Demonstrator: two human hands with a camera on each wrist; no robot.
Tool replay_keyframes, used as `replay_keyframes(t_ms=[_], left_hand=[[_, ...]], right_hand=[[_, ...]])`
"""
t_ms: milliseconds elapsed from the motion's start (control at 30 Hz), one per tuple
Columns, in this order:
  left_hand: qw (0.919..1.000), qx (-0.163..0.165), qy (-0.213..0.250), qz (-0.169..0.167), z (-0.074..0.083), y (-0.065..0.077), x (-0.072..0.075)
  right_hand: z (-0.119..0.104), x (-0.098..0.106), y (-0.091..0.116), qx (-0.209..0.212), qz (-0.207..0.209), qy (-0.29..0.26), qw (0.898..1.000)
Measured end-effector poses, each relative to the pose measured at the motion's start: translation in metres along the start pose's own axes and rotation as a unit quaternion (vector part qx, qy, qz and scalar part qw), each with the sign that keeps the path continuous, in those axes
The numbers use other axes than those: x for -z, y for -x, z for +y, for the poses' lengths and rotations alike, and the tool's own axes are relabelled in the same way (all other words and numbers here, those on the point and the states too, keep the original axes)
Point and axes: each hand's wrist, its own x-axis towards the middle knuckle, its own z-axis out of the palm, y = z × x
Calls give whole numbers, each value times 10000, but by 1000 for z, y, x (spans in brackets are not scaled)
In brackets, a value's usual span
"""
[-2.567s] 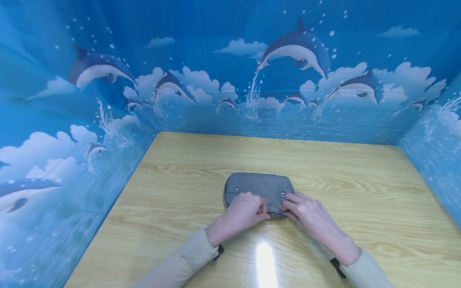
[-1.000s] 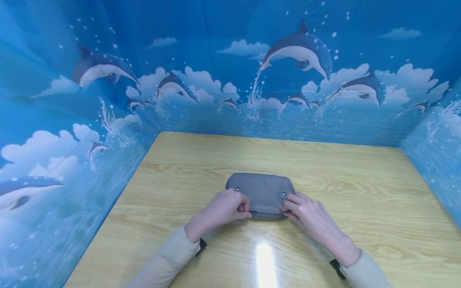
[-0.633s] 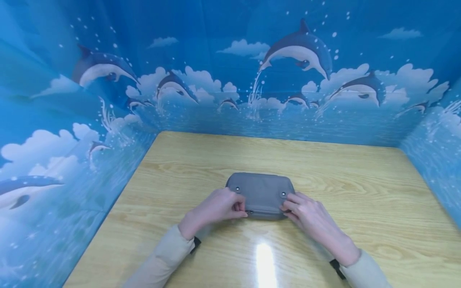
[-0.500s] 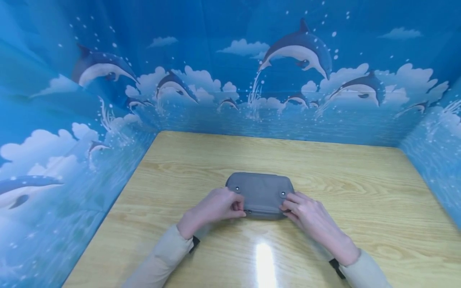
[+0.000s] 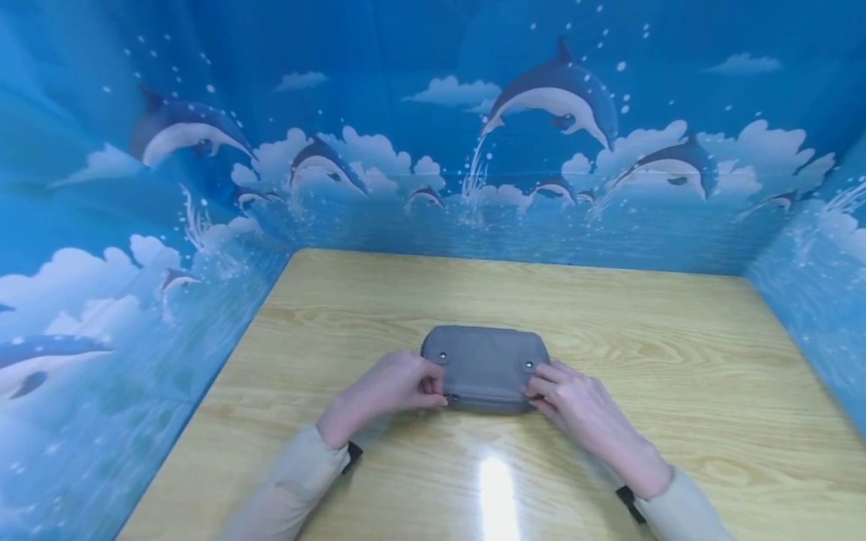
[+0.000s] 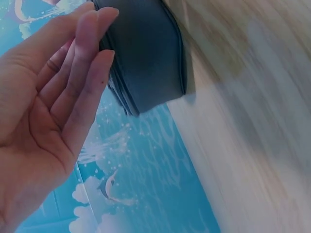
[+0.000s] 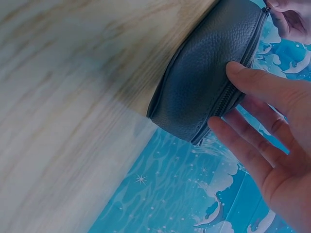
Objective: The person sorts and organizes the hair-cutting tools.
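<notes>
A grey zip pouch (image 5: 485,359) with two metal studs on its top lies on the table, its zipped side toward me. At the left front corner my left hand (image 5: 398,385) pinches the zipper pull (image 5: 452,397) between thumb and fingertips. My right hand (image 5: 573,397) grips the right front corner of the pouch. In the right wrist view its thumb (image 7: 248,75) presses the leathery side, with zipper teeth (image 7: 224,99) showing along the edge near the fingers. The left wrist view has the pouch's end (image 6: 146,58) beyond the left fingers; the pull is hidden there.
The pouch sits mid-table on a wood-grain tabletop (image 5: 379,293). Blue dolphin-print sheets (image 5: 433,113) stand along its back and both sides. A bright light reflection falls on the table in front of the pouch.
My left hand has slid left along the pouch's front edge with the zipper pull, from near the right part to the left corner. The right hand and pouch stay in place.
</notes>
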Motion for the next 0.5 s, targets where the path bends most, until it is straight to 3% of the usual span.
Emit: replay_keyframes(t_ms=[200, 500], left_hand=[[10000, 2, 1, 69, -12, 7, 4], [9990, 150, 428, 47, -30, 12, 9]], right_hand=[[0, 0, 1, -63, -14, -11, 10000], [1, -1, 1, -28, 74, -67, 9999]])
